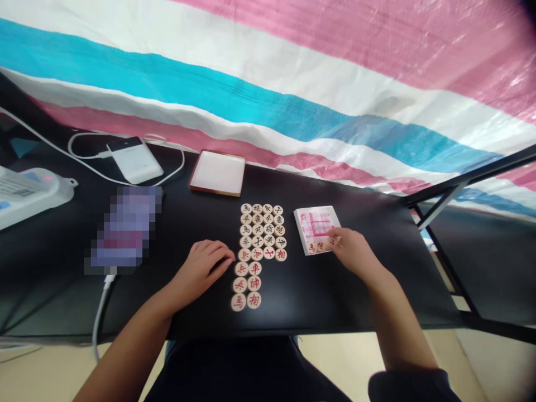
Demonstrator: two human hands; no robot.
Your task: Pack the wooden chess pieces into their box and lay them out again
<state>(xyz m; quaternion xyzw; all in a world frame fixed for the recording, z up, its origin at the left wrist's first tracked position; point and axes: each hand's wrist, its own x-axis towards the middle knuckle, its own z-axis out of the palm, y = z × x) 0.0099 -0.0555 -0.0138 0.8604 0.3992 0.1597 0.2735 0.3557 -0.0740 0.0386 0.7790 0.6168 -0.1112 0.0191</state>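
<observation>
At four o'clock on the square white box (303,230), the right hand (352,248), nearly closed, hold unclear, reaches round red-lettered cream discs (320,245), likely light, hard, best rim-gripped.

Single Chinese characters are borne by the round pieces (254,269) on the counter (343,301). In the near rows, red 車, 帥 and 相 are read down the right column; 馬 is shown at the near left corner, with 兵 farther up. At the far left corner, 馬 is written in black. Red 馬 can be read on a piece (311,248) in the white box (300,231) at the right. Small print on the power strip (20,190) cannot be read.
</observation>
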